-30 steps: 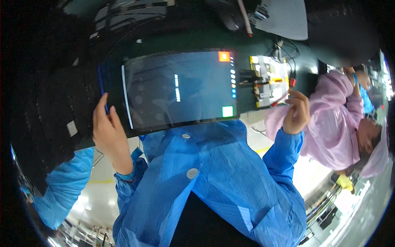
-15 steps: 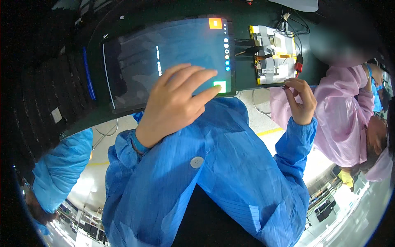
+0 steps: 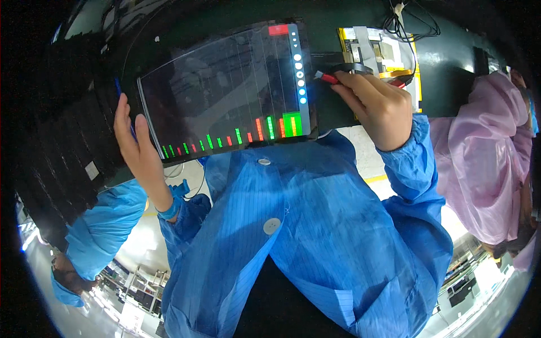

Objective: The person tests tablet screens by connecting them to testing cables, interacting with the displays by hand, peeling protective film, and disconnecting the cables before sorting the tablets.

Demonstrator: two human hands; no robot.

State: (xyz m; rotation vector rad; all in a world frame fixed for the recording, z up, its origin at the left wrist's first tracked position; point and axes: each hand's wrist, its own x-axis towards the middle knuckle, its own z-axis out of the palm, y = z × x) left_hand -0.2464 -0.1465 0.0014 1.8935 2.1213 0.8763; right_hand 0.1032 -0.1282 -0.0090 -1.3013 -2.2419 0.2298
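A dark tablet-like display panel (image 3: 220,90) lies in front of me, showing red and green bars along its near edge. My left hand (image 3: 138,146) is at the panel's left edge, fingers apart, beside a thin blue strip (image 3: 118,85). My right hand (image 3: 380,107) pinches a red cable plug (image 3: 328,78), its metal tip pointing left toward the panel's right edge, with a gap between. Behind and partly under that hand lies a battery and circuit board assembly (image 3: 389,49) with grey and yellow tape. A second red piece (image 3: 401,81) shows on the black cable beyond my knuckles.
A coiled black cable (image 3: 417,31) lies at the back right. Stacked black pieces (image 3: 62,135) fill the left side, with a small white label (image 3: 91,170) among them. A person in pink (image 3: 479,163) is at the right, another in blue (image 3: 107,231) at the left.
My left hand has moved off the screen to the panel's left edge. My right hand has moved up and left, now with the red plug. The screen changed to coloured bars.
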